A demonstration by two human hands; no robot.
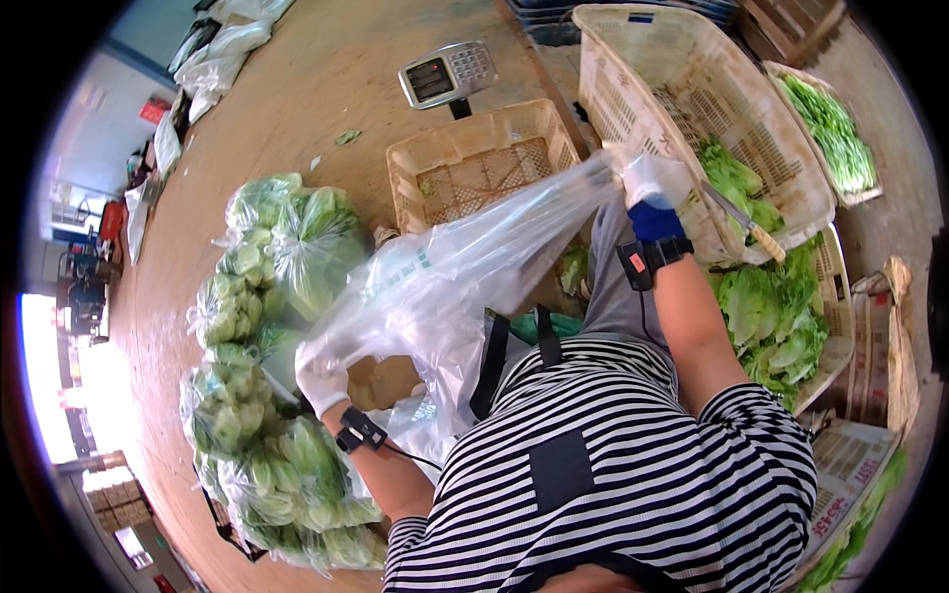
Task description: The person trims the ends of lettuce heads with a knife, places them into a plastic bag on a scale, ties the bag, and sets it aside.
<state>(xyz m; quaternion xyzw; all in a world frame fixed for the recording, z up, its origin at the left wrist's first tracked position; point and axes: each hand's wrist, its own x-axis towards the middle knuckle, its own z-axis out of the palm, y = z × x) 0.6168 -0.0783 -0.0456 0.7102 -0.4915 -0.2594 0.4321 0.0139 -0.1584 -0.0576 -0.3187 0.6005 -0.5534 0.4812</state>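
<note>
A long clear plastic bag (445, 262) is stretched slantwise in front of me between my two white-gloved hands. My left hand (321, 381) is closed on its lower left end, beside the packed greens. At the upper right my right hand (652, 180) grips the other end, next to the tall crate's wall. No contents show inside the bag. More loose clear plastic (410, 420) hangs near my lap. Bags of leafy greens (316, 237) are piled to my left, several of them knotted or gathered.
A shallow plastic basket (415, 203) stands ahead beside a scale display (450, 74). At right, a tall crate (618, 94) holds lettuce, with a knife (741, 217) across its edge. Loose lettuce (771, 316) fills another crate below. Thin greens (830, 128) lie in a far-right crate.
</note>
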